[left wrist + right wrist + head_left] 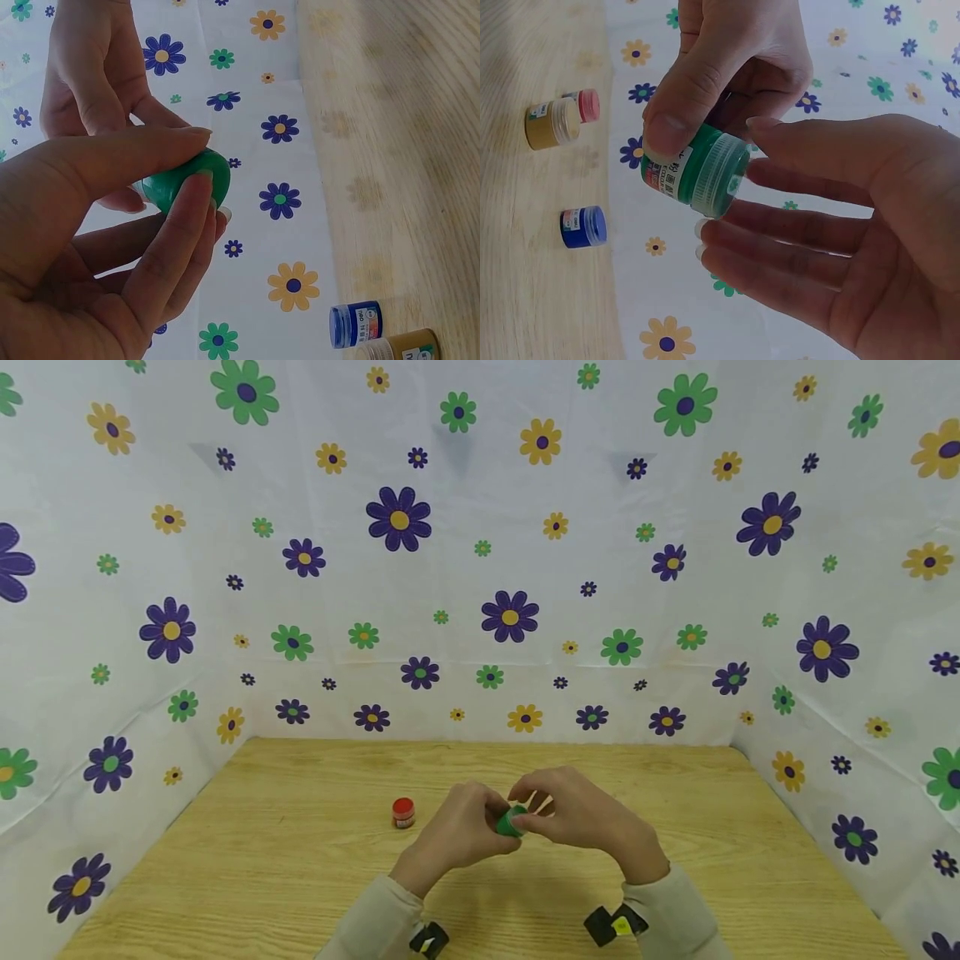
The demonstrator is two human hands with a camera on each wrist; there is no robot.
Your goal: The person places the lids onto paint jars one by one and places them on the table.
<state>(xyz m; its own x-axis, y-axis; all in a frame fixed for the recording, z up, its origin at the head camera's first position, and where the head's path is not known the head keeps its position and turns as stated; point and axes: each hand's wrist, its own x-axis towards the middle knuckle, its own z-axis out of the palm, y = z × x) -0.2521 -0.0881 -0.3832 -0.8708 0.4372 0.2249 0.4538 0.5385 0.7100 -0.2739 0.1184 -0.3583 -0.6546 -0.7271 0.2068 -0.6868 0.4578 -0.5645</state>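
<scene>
A small green paint jar (694, 171) with a translucent lid (721, 176) is held tilted above the table. My left hand (467, 827) grips it round the body, the thumb pressed on the label side, and its rounded green bottom (191, 182) shows between thumb and fingertips in the left wrist view. Around the lid end, my right hand (581, 810) is spread with relaxed fingers (795, 225). Its thumb tip is right at the lid's rim, and the other fingers reach past the far side of the lid.
A red-lidded jar (403, 812) stands on the wooden table (300, 877) left of my hands. Both wrist views also show a blue jar (583, 227) and an ochre jar (551, 124) on the wood. A flower-printed white cloth (465, 577) walls the table's back and sides.
</scene>
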